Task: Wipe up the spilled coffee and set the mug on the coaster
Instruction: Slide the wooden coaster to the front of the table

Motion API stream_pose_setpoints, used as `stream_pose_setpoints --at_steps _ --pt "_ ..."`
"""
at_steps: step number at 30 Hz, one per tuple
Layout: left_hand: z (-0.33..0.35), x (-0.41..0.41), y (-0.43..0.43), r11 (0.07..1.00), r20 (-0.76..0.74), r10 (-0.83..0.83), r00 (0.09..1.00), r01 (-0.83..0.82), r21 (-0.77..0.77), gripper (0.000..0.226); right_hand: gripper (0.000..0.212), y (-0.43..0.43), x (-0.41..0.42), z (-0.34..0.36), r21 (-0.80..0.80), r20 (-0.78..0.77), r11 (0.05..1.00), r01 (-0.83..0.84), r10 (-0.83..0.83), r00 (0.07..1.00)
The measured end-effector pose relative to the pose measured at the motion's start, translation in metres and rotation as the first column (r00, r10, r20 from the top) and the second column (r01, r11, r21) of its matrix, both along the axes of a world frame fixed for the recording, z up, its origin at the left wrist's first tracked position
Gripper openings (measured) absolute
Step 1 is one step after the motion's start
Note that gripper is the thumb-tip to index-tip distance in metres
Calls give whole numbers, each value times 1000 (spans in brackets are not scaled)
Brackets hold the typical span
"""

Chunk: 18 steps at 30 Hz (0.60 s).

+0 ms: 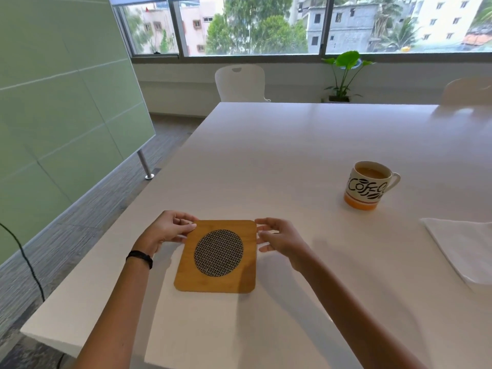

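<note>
A square wooden coaster (217, 282) with a round woven black-and-white inset lies flat on the white table (292, 145) in front of me. My left hand (170, 230) touches its upper left corner with thumb and fingertips. My right hand (279, 239) sits at its upper right edge, fingers spread and just touching or nearly so. A mug (366, 186) with brown lettering and an orange base stands upright to the right, filled with light brown coffee, handle to the right. A white cloth or napkin (468, 249) lies at the right edge. No spill is visible.
The table's left edge and near corner run close to the coaster. White chairs (241, 82) stand at the far side, a potted plant (343, 75) by the window. A green glass partition (58, 115) is on the left.
</note>
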<state>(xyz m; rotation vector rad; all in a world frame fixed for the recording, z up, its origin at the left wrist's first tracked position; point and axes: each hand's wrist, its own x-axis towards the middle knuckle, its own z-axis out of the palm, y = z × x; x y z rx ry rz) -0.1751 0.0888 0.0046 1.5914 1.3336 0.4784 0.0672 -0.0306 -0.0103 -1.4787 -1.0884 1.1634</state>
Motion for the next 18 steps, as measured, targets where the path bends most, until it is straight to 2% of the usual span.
stream_pose_setpoints --at_steps 9,18 --pt "3 68 -13 976 89 -208 974 212 -45 11 17 -37 62 5 51 102 992 112 -116 988" --pt "-14 121 -35 935 195 -328 924 347 -74 11 16 -64 109 -3 -46 161 977 208 -198 967"
